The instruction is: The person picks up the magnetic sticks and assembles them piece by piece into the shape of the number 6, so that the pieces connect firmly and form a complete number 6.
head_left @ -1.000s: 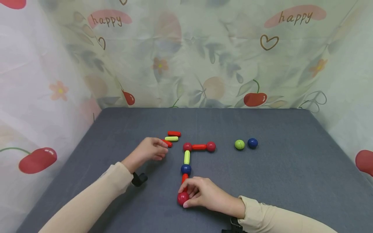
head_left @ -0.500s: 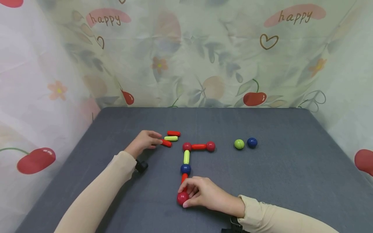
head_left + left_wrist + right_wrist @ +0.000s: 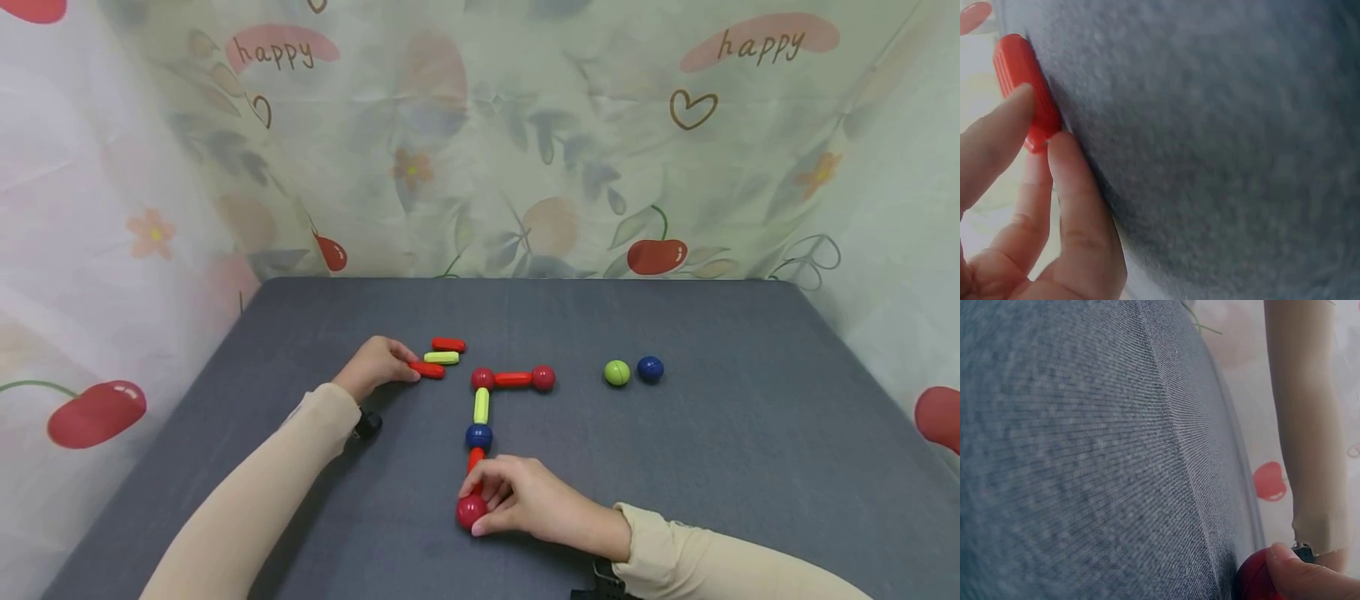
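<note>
At the left of the table, my left hand (image 3: 378,367) pinches the near end of a red stick (image 3: 428,369). In the left wrist view its fingertips surround one end of that red stick (image 3: 1025,90). My right hand (image 3: 532,504) grips a red ball (image 3: 471,512) at the near end of a joined chain. From there the chain runs away through a red stick (image 3: 476,458), a blue ball (image 3: 478,437) and a yellow stick (image 3: 482,406) to another red ball (image 3: 482,379). There it turns right along a red stick (image 3: 513,379) to a red ball (image 3: 543,377).
Beyond the pinched stick lie a yellow stick (image 3: 442,357) and another red stick (image 3: 448,344). To the right sit a loose green ball (image 3: 617,372) and a blue ball (image 3: 650,369). Printed curtains (image 3: 495,150) surround the dark grey table (image 3: 712,467).
My left hand has moved back and slightly left, and its fingers have closed on the end of the near red stick. The right hand stays on the red ball.
</note>
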Action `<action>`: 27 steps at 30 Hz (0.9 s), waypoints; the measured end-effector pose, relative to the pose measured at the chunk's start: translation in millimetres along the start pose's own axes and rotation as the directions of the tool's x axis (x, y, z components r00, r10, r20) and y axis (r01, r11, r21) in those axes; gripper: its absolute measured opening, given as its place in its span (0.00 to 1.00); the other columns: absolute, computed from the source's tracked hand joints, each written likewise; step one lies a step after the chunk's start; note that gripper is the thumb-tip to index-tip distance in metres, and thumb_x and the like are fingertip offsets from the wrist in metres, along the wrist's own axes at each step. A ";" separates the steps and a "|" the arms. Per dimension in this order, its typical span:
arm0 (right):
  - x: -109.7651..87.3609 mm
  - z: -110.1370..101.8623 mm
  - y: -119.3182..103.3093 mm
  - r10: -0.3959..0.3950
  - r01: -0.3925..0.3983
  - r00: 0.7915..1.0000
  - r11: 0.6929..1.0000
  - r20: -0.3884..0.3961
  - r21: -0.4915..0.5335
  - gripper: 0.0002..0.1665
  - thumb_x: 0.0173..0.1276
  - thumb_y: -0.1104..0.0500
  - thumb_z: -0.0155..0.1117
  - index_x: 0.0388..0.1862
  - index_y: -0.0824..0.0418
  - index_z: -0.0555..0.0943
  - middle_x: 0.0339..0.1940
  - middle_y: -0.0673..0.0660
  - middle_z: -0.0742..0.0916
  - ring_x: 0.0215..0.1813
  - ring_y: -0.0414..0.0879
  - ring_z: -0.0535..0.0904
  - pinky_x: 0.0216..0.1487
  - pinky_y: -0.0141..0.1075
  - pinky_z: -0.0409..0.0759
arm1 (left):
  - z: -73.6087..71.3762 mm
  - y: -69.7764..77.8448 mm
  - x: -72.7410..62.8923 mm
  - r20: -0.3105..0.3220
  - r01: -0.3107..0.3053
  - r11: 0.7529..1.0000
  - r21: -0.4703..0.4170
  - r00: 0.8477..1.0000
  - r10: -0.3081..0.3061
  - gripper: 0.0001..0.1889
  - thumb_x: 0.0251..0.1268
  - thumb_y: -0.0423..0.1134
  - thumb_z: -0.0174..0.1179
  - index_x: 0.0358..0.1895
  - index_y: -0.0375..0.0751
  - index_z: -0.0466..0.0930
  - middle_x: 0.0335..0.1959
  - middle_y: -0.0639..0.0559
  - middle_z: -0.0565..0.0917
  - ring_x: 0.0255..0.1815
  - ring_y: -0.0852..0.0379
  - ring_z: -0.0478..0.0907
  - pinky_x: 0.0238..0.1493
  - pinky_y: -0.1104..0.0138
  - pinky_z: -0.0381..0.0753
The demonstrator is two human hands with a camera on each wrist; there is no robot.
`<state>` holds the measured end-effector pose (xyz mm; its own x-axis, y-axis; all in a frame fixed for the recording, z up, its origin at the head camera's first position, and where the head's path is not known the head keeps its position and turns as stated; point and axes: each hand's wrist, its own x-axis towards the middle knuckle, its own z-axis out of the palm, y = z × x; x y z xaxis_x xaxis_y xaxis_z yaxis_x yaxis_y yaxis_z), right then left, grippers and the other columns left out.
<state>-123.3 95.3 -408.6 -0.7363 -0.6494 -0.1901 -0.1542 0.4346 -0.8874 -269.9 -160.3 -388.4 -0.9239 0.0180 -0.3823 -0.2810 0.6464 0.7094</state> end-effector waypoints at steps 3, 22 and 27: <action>-0.4 0.3 0.1 -0.008 0.008 1.000 1.000 -0.003 0.004 0.18 0.54 0.58 0.77 0.44 0.47 0.81 0.36 0.47 0.82 0.36 0.39 0.79 0.38 0.28 0.81 | -1.2 -0.7 0.0 -0.004 0.000 0.999 0.037 1.000 0.000 0.12 0.55 0.35 0.70 0.44 0.40 0.85 0.50 0.44 0.80 0.44 0.50 0.74 0.45 0.63 0.77; -0.4 -0.5 1.4 -0.015 0.015 1.000 1.000 -0.003 -0.002 0.18 0.54 0.58 0.77 0.43 0.47 0.81 0.36 0.47 0.82 0.36 0.39 0.79 0.38 0.28 0.81 | 5.4 24.6 -28.8 0.084 -0.201 0.975 -0.094 0.974 0.209 0.16 0.56 0.39 0.70 0.49 0.44 0.83 0.44 0.48 0.82 0.47 0.51 0.74 0.49 0.61 0.75; 0.2 -0.6 1.3 -0.021 0.021 1.000 1.000 0.003 -0.004 0.18 0.54 0.58 0.77 0.43 0.47 0.81 0.36 0.47 0.82 0.35 0.39 0.79 0.38 0.27 0.81 | 28.7 40.4 -42.9 0.113 -0.275 0.958 -0.085 0.952 0.284 0.12 0.57 0.38 0.70 0.45 0.45 0.85 0.41 0.51 0.83 0.43 0.53 0.76 0.48 0.61 0.74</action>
<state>-124.0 96.1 -409.5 -0.7311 -0.6601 -0.1729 -0.1722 0.4236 -0.8893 -234.2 -113.0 -360.3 -0.9301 0.2868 -0.2296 -0.0369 0.5489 0.8351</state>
